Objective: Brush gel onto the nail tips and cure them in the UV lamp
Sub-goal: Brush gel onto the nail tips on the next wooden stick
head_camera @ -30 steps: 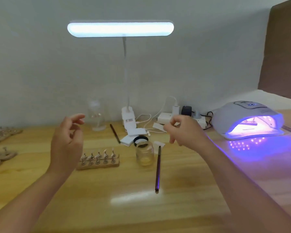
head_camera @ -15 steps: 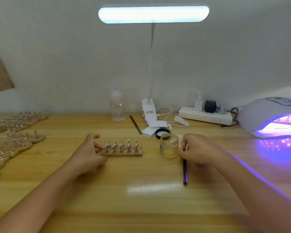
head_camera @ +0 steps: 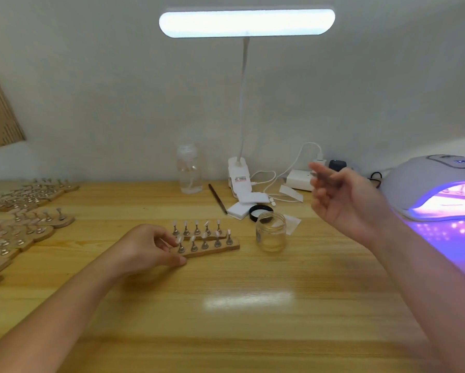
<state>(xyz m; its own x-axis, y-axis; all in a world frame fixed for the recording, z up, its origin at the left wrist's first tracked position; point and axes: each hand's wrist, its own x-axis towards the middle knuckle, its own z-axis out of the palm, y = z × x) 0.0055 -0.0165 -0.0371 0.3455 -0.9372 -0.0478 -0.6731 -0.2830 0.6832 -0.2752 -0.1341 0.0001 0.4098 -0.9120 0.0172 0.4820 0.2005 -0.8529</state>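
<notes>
The left hand (head_camera: 148,247) pinches the nail tips' wooden holder (head_camera: 207,244) on the surface; the raised right hand (head_camera: 344,200) seemingly grips the blurred brush (head_camera: 323,175), which could clip the open gel jar (head_camera: 271,232).

UV lamp (head_camera: 438,189) cut off right — brush in right hand (head_camera: 344,200) blurred.

right hand: off the desk now, raised (head_camera: 344,200) above the jar (head_camera: 271,232), toward the back edge. Half a sec ago it sat on the brush beside the jar
brush: gone from its spot right of the jar; a thin blurry thing (head_camera: 323,175) shows at the right fingertips, can't say for sure it's the brush
left hand: (head_camera: 148,246) grips the left end of the front holder (head_camera: 212,247), which has moved off the back one
</notes>
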